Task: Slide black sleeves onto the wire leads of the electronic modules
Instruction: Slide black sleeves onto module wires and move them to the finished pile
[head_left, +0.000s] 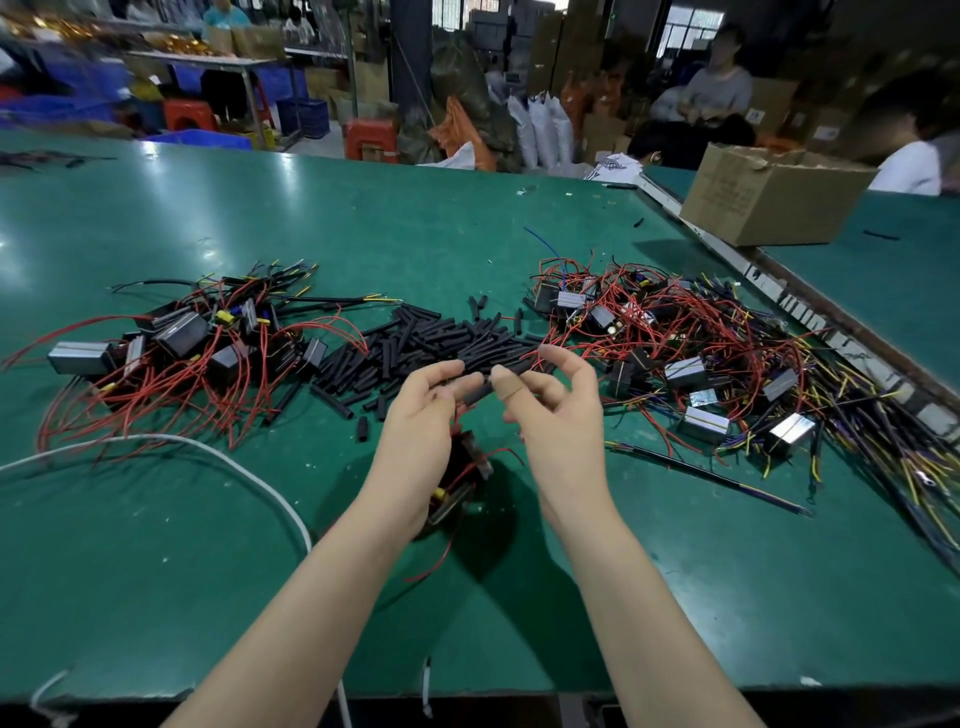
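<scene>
Hands meet above the green table, both pinching one black sleeve between them. Left hand grips its near end, fingers curled; an electronic module with red wire leads hangs under that palm, partly hidden. Right hand pinches the far end with thumb and taped fingertip, other fingers spread loose. Just beyond the grip lies the pile of loose sleeves. Left of the grip, a heap of modules; right of it, a bigger tangled heap. White cable curves near-left. Cardboard box far right
</scene>
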